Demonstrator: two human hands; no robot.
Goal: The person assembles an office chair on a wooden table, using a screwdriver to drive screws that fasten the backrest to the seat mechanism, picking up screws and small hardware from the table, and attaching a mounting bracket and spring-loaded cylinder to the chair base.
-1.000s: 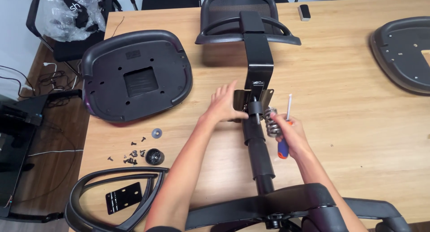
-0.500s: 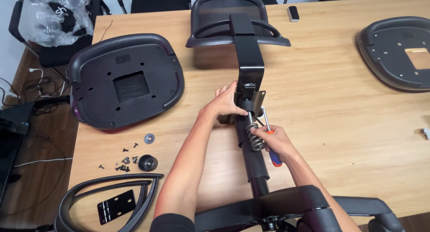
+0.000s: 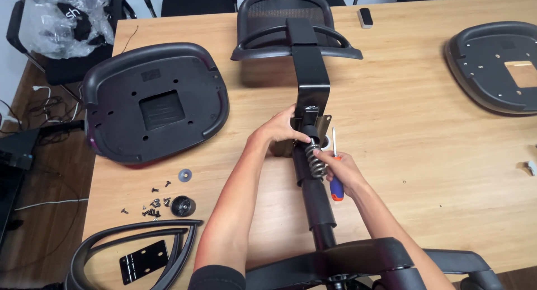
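Two hands at chair bracket (image 3: 311, 117): left hand (image 3: 284, 126) gripping, right hand (image 3: 340, 168) holding spring (image 3: 315, 160).

Bare forearms, a short black sleeve (image 3: 217, 277) at the left upper arm.

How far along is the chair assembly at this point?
Done: the mesh backrest sits joined to its black bracket. In hand: the left hand steadies the metal plate while the right hand holds the spring and a screwdriver. Left: the seat pan, armrest loop, flat plate and loose screws lie unattached.
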